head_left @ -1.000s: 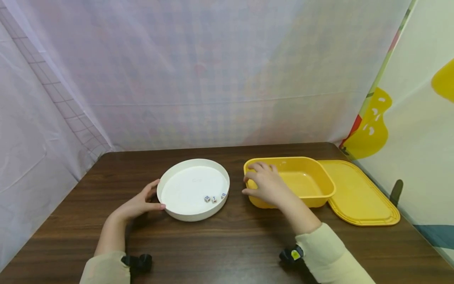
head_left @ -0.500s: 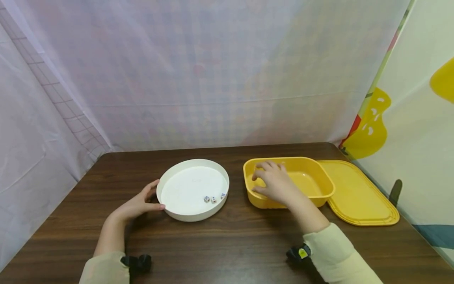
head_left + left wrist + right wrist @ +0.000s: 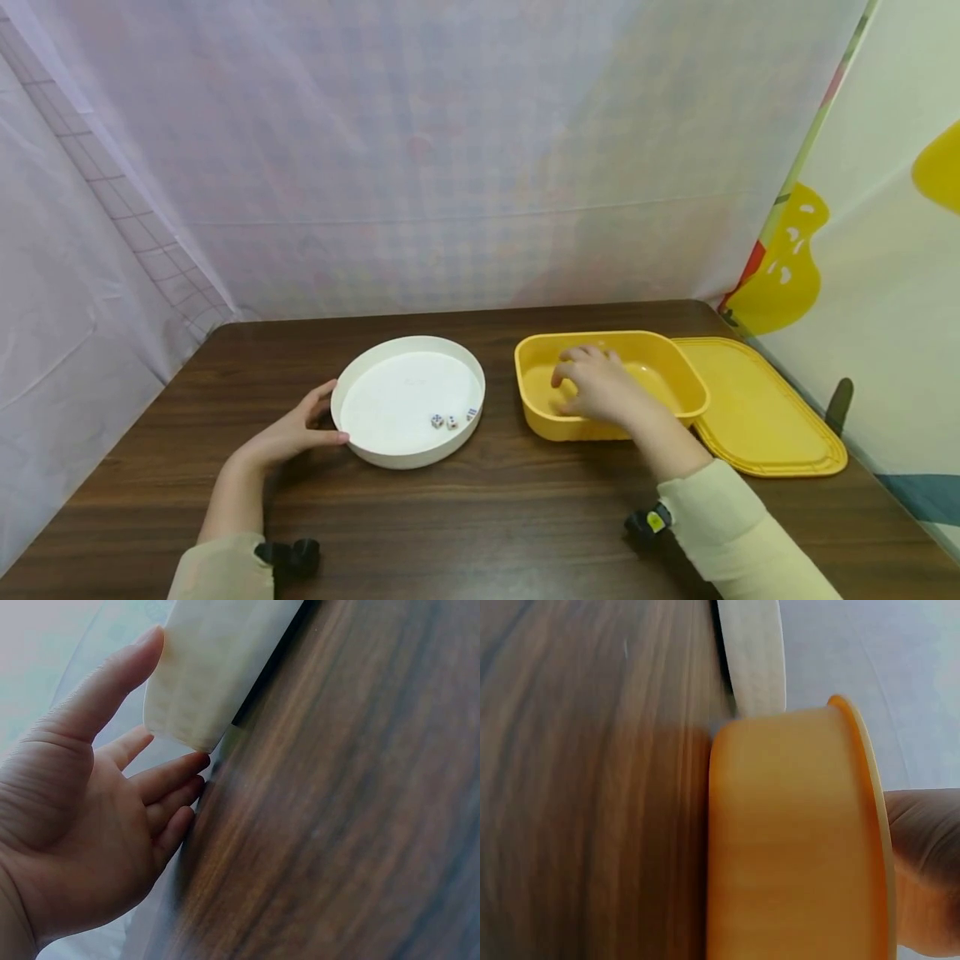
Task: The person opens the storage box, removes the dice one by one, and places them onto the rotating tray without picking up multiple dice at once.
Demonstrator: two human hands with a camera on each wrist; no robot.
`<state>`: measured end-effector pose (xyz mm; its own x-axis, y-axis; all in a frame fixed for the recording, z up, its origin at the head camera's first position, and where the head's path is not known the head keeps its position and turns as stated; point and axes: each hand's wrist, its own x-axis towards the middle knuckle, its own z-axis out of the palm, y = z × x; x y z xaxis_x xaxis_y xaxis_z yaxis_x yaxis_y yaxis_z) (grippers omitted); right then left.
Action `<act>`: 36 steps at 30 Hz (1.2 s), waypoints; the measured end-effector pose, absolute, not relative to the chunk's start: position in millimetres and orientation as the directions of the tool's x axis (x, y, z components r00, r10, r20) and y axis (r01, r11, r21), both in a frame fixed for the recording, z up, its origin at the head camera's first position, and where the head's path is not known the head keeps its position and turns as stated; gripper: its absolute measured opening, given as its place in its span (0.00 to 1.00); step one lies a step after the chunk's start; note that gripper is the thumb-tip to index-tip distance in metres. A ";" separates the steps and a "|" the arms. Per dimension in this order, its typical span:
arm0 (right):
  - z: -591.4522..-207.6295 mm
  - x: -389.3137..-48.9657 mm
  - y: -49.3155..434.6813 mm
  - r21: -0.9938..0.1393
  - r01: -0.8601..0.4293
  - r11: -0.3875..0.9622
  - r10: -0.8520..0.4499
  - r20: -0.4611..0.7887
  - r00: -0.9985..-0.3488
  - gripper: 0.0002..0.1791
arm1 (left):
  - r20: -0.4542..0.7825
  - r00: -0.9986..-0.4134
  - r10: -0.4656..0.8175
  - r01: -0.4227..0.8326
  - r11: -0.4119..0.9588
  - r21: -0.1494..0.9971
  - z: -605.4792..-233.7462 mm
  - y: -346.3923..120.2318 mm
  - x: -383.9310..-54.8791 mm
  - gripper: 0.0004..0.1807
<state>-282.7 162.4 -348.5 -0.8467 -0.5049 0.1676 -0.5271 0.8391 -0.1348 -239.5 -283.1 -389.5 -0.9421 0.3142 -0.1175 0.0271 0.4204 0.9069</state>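
Observation:
A round white tray (image 3: 405,400) with a raised rim lies on the left half of the dark wooden table. Three small white dice (image 3: 452,422) with blue marks sit near its lower right rim. My left hand (image 3: 291,427) rests at the tray's left side, thumb and fingers spread, fingertips right at the wall in the left wrist view. To the right stands a yellow plastic box (image 3: 652,379) without a lid on. My right hand (image 3: 600,390) is over and partly inside it, fingers loosely bent, no object showing in them. The box wall (image 3: 795,840) hides most of that hand in the right wrist view.
A flat yellow lid (image 3: 765,408) lies at the box's right, its left edge behind the box. A white cloth (image 3: 450,167) hangs behind the table (image 3: 450,533), and a patterned sheet (image 3: 885,275) hangs at the right.
My right hand has moved rightward from the box's left rim to over its interior. The left hand, tray and dice look the same.

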 end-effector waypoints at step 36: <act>-334.2 -285.0 200.0 -0.027 -0.352 0.935 -0.352 -0.154 -0.923 0.08 | -0.128 -0.946 0.298 -0.002 0.392 0.920 -394.8 -285.9 -241.0 0.56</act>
<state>-285.0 200.0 -334.2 -0.9232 -0.3522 -0.1541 -0.3524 0.9355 -0.0266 -241.0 -285.9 -394.8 -0.9460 0.2977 -0.1282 -0.0015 0.3915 0.9202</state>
